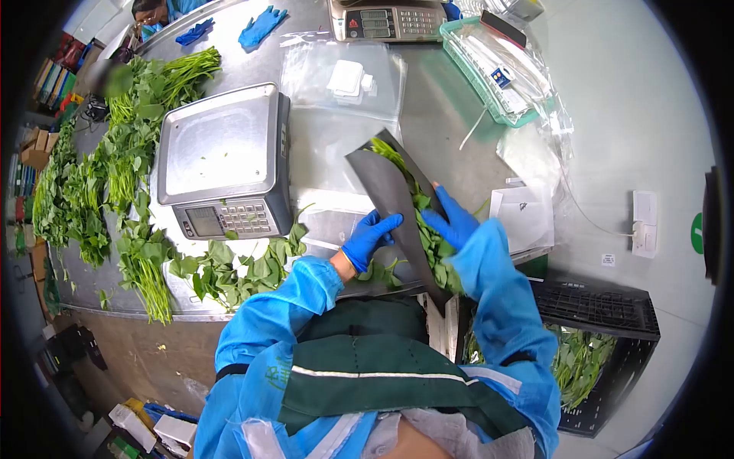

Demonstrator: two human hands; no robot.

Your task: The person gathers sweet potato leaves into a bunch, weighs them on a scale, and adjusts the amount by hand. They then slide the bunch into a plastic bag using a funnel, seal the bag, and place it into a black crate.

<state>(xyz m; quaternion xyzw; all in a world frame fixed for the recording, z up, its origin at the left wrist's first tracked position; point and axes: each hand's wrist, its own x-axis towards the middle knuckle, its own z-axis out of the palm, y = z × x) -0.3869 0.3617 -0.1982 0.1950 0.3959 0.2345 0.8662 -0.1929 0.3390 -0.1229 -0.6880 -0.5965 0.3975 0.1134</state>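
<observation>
A bundle of leafy greens (433, 252) lies lengthwise in a folded dark grey wrapping sheet (397, 200), tilted in front of my body. My left hand (370, 240), in a blue glove, closes on the sheet's left edge with thumb and fingers. On the other side, my right hand (454, 220), gloved too, curls round the right side of the sheet and greens; some of its fingers are hidden behind them. Loose leafy stems (248, 271) lie on the metal table (428, 92) left of my left hand.
A weighing scale (222, 149) stands left of centre, another scale (390, 23) at the back. Bunches of greens (122, 176) line the table's left side. Clear plastic bags (313, 92) lie behind. A green basket (459, 53) sits back right; a black crate (612, 314) stands lower right.
</observation>
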